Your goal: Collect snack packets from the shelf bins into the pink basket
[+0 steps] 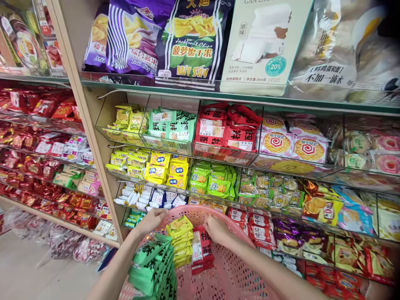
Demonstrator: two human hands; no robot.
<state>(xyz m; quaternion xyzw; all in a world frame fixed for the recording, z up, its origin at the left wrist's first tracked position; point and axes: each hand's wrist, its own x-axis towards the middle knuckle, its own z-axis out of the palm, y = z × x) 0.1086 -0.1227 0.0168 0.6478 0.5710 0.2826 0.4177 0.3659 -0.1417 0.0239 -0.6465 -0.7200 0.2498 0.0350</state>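
A pink plastic basket (231, 275) sits low in front of me, against the snack shelves. Inside it stand a row of green packets (154, 266), a stack of yellow packets (181, 237) and a few red packets (201, 250). My left hand (151, 220) curls over the basket's far rim at the left, fingers closed on the edge. My right hand (217, 230) reaches into the basket with fingers bent, touching the top of the red packets.
Tiered clear shelf bins (193, 146) hold yellow, green, red and pink snack packets. Large snack bags (193, 37) fill the top shelf. A wooden upright (93, 137) divides off shelves of red sweets at the left. The pale floor (28, 271) lies lower left.
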